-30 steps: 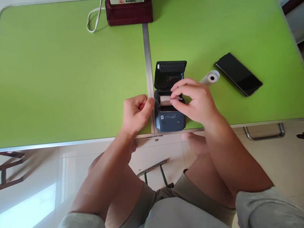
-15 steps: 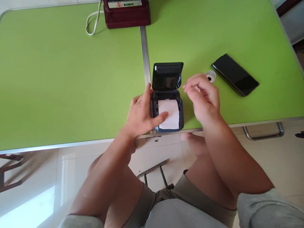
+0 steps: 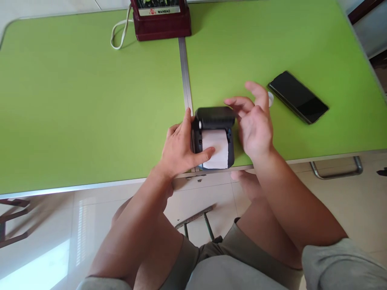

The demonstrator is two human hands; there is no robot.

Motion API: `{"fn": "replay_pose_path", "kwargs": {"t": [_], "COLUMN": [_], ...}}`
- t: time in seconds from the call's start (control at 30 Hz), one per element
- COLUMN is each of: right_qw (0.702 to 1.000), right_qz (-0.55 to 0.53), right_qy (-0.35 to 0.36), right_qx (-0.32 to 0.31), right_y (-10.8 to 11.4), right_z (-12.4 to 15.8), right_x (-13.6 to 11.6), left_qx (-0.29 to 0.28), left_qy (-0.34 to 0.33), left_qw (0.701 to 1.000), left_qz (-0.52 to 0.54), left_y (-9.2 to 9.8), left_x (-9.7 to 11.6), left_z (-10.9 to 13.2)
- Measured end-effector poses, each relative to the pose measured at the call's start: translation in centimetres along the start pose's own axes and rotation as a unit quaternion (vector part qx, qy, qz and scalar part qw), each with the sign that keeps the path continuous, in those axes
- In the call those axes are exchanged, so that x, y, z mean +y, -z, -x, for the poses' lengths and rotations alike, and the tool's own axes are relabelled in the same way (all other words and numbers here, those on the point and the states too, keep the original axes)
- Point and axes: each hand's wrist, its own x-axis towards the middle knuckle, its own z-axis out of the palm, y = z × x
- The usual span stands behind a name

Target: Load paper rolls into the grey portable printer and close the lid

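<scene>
A small black receipt printer (image 3: 230, 149) sits at the table's front edge, beside the metal seam. White paper (image 3: 217, 144) hangs over its front. Along the printer's left side lie the fingers of my left hand (image 3: 178, 149), its thumb pressing on the paper. The printer's lid (image 3: 215, 117) is partly lowered over the paper bay and blurred by motion. At the lid's right end is my right hand (image 3: 255, 125), fingers spread, with one or more fingertips behind or against the lid; exact contact is hard to see.
A white roll core (image 3: 271, 99), mostly covered by my right hand, lies near a black phone (image 3: 298, 96) on the green table (image 3: 90, 100). At the back stands a dark red stand (image 3: 163, 30) with a white cord (image 3: 116, 40). A metal handle (image 3: 337, 173) shows below the table edge.
The lid has swung from upright down toward me over the paper bay. My right hand has opened its fingers and moved to the lid. My left hand stays on the printer.
</scene>
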Motion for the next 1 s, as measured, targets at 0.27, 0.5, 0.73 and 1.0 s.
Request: {"fn": "replay_pose_path", "kwargs": {"t": [0.27, 0.5, 0.73, 1.0], "right_qw": [0.986, 0.983, 0.976, 0.98], "right_qz": [0.137, 0.126, 0.14, 0.155], "right_qy": [-0.001, 0.008, 0.029, 0.036], "right_qx": [-0.099, -0.131, -0.164, -0.119], "right_y": [0.0, 0.2, 0.3, 0.1], "right_z": [0.7, 0.4, 0.3, 0.9], "right_x": [-1.8, -2.0, -2.3, -1.8], "left_qx": [-0.022, 0.016, 0.005, 0.011], "left_qy": [0.017, 0.041, 0.037, 0.027], "left_qw": [1.0, 0.999, 0.999, 0.999], "left_qz": [0.003, 0.03, 0.034, 0.014], "left_y": [0.5, 0.3, 0.4, 0.2], "left_x": [0.9, 1.2, 1.1, 1.2], "left_z": [-0.2, -0.4, -0.5, -0.4]}}
